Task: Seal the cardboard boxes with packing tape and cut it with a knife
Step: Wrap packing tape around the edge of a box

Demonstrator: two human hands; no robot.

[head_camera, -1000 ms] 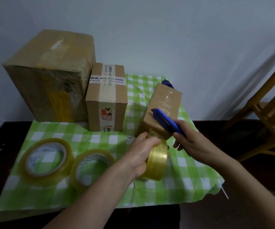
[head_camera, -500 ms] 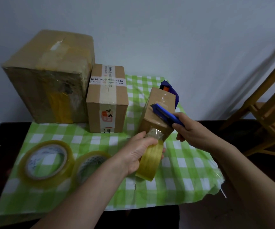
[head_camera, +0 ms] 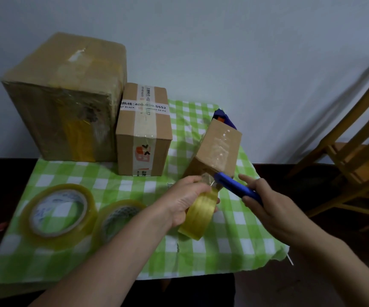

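A small cardboard box (head_camera: 220, 149) stands tilted on the green checked cloth (head_camera: 230, 242), with clear tape along its top. My left hand (head_camera: 184, 199) grips a yellowish tape roll (head_camera: 200, 214) just below the box's near corner, a strip of tape stretched from roll to box. My right hand (head_camera: 270, 202) holds a blue utility knife (head_camera: 234, 186), whose tip touches the strip at the box's lower edge.
A large taped box (head_camera: 66, 98) and a medium printed box (head_camera: 144, 129) stand at the back left. Two more tape rolls, one (head_camera: 57, 214) and another (head_camera: 118, 219), lie at front left. A blue object (head_camera: 223, 117) sits behind the small box. A wooden chair (head_camera: 356, 156) stands right.
The knife has slid from the top of the small box down to its near lower edge. My left hand has kept the roll pulled down below the box.
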